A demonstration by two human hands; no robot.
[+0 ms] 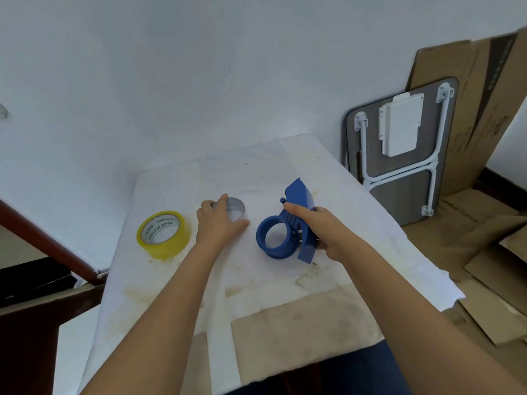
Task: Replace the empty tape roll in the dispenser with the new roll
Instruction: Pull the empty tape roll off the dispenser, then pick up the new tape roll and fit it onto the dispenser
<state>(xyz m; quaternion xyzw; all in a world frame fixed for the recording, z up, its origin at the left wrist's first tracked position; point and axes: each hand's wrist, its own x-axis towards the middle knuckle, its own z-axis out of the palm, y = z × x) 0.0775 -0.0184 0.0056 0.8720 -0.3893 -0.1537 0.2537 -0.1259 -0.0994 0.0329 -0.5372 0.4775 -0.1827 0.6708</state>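
A blue tape dispenser [288, 229] rests on the white-covered table [285, 166], its round hub bare and facing me. My right hand [319, 226] grips its handle from the right, index finger laid along the top. The empty grey cardboard core [238, 209] stands on the table just left of the dispenser. My left hand [219, 220] is on the core, thumb and fingers around its near rim. A full yellow tape roll [163, 234], printed "MADE IN CHINA" inside, lies flat further left, apart from both hands.
A white wall rises behind the table. A folded grey table with white legs [399, 155] leans at the right, with flattened cardboard [490, 252] behind it and on the floor. A dark wooden rail [48, 240] runs at the left. Brown patches of the tabletop show near me.
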